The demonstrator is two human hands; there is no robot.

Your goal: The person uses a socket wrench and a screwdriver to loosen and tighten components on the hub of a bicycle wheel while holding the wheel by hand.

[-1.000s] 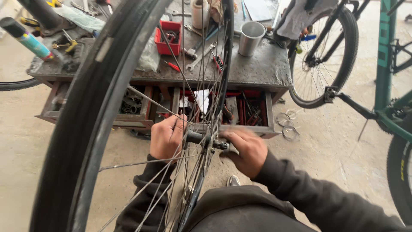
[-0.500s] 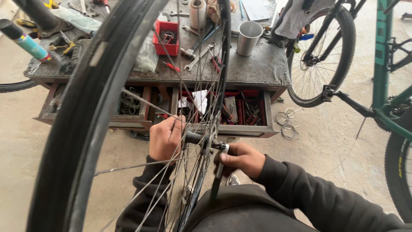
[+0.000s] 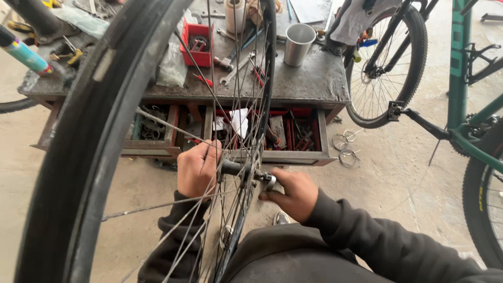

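Concrete floor [image 3: 398,183] beneath us, we steady a bicycle wheel [image 3: 105,131] upright against our lap: left hand [image 3: 196,169] closed around its hub axle [image 3: 233,169], right hand [image 3: 293,191] pinching the axle's other end. Beyond, a cluttered worktop [image 3: 309,84] with open drawers.

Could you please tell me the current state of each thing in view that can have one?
bicycle wheel: off a bike, upright, tyre on
hub: gripped from both sides
left hand: closed on the hub's left end
right hand: fingers pinching the hub's right end
workbench drawer: pulled open, full of tools
metal cup: upright on the bench
red parts box: open, parts inside
green bicycle: standing, wheels on
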